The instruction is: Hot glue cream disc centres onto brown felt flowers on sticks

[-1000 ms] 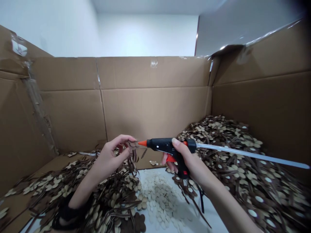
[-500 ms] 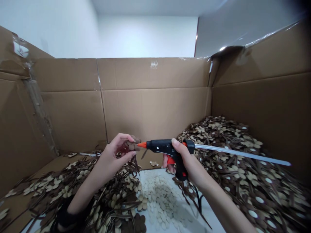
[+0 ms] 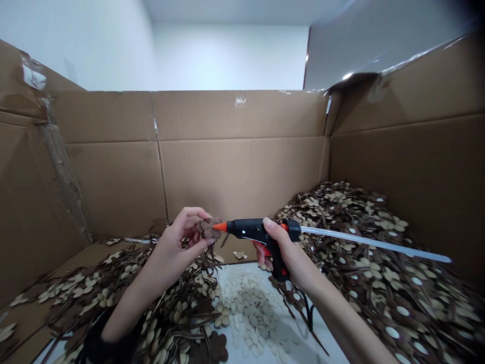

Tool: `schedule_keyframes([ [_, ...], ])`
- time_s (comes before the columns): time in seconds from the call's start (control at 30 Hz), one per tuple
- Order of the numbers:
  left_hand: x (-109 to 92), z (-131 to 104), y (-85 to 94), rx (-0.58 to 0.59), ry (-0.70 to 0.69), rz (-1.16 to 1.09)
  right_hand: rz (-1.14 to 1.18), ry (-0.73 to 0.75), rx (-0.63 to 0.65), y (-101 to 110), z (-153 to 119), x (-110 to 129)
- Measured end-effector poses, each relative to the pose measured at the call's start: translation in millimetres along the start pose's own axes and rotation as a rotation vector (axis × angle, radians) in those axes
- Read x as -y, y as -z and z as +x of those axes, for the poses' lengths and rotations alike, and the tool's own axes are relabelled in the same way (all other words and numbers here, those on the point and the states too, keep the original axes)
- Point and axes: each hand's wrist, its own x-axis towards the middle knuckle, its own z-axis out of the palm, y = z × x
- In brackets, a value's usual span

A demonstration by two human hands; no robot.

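Observation:
Between the thumb and fingers of my left hand (image 3: 185,235) is a brown flower cutout (image 3: 206,228), its petals facing the right side. My right hand (image 3: 282,242) grips a black glue gun (image 3: 248,228) with an orange nozzle, fingers wrapped round the handle at the red trigger. The nozzle tip meets the middle of the flower, or nearly so; I cannot tell if glue is coming out. A long translucent glue stick (image 3: 375,242) sticks out of the gun's back end toward the right.
Cardboard walls (image 3: 242,172) enclose the work area. Flower cutouts with strips lie heaped at left (image 3: 174,313); another heap (image 3: 379,273) at right has white dots on many flowers. Small pale discs (image 3: 253,313) cover part of the white board (image 3: 318,328). A black cord (image 3: 309,313) hangs below the gun.
The flower has turned to show more of its face. The glue gun has shifted slightly left, and the fingers at the trigger look drawn in closer.

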Motion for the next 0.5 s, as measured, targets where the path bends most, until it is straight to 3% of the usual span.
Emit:
schedule_keyframes([
  [0.27, -2.4, -2.0, 2.7, -0.015, 0.019, 0.003, -0.126, -0.065, -0.066, 0.0, -5.0, 5.9],
  [0.43, -2.0, -0.8, 4.7, -0.077, 0.035, 0.026, -0.244, -0.044, -0.290, 4.5, -7.0, 6.2],
  [0.5, -0.8, -0.3, 2.7, -0.075, 0.040, -0.001, -0.183, -0.026, -0.307, 2.6, -7.0, 6.1],
])
